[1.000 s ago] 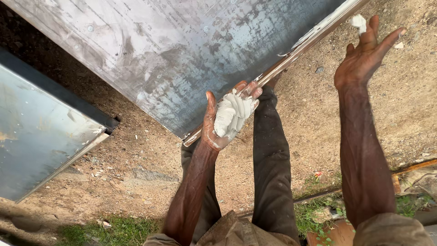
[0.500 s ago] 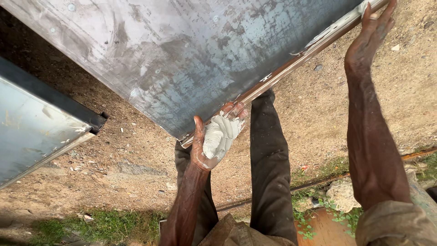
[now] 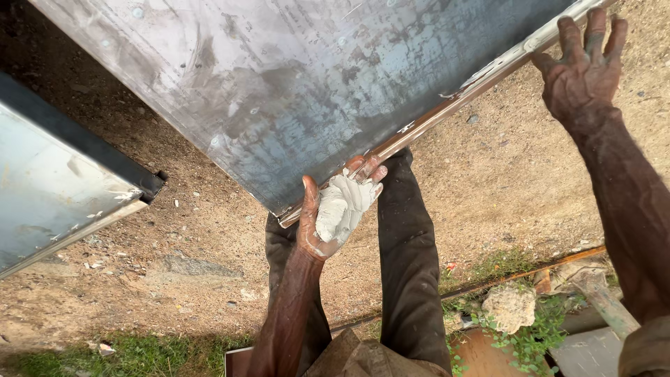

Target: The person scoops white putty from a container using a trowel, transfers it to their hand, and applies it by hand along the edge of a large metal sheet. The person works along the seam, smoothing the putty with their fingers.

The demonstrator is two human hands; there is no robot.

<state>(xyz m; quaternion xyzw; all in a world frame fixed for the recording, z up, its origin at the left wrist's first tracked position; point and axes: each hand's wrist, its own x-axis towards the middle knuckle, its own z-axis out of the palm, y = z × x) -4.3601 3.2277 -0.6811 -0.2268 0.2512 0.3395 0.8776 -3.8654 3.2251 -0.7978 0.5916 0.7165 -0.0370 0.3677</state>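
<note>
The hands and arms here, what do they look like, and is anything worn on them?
Both forearms are bare, with no gloves or watch. The left hand has pale grey paste smeared across its palm. The right hand looks dusty. A brownish sleeve edge shows at the right arm.

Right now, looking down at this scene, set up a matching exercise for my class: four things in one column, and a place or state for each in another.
Things:
1. left hand
2. right hand
3. metal sheet
4. pale stone

Places or states:
A. among green weeds, lower right
B. grey, streaked, fills the top
C. palm smeared with white paste
D. fingers spread on the sheet's upper right edge

Pairs: 1-C, 2-D, 3-B, 4-A
</note>
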